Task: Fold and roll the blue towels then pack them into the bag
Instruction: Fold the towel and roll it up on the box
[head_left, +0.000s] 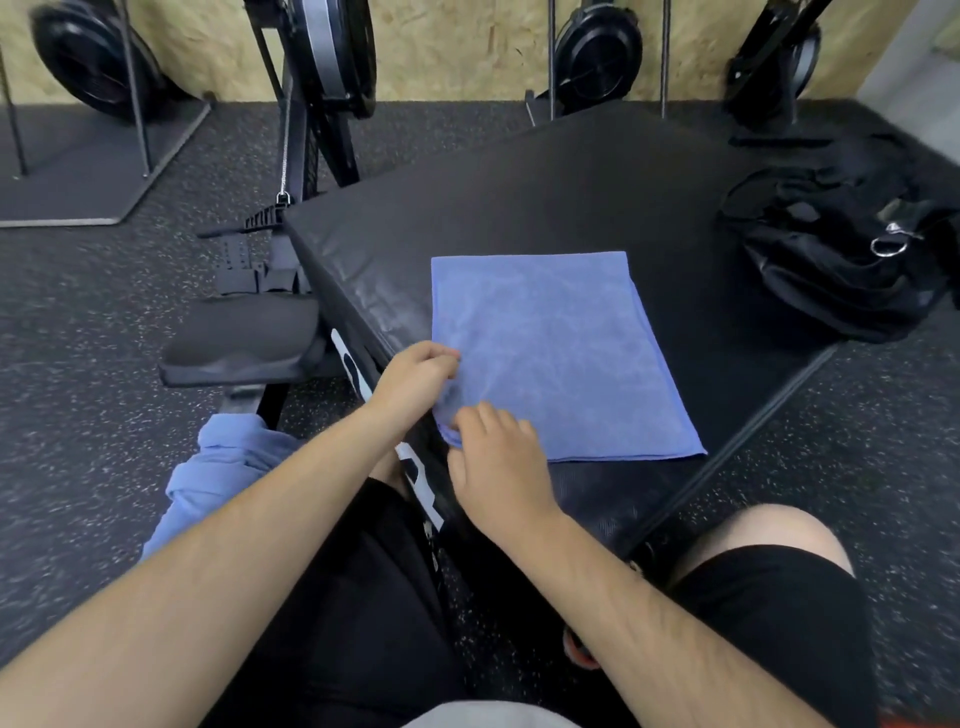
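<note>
A blue towel lies flat on the black padded block, and both hands are at its corner at seven o'clock. The left hand pinches the left hem with curled fingers, and the right hand, just beside it at five o'clock, curls round the bunched corner itself. The black bag sits on the same block, well apart at two o'clock of the towel, and a second, crumpled blue towel lies by the person's left leg at eight o'clock.
</note>
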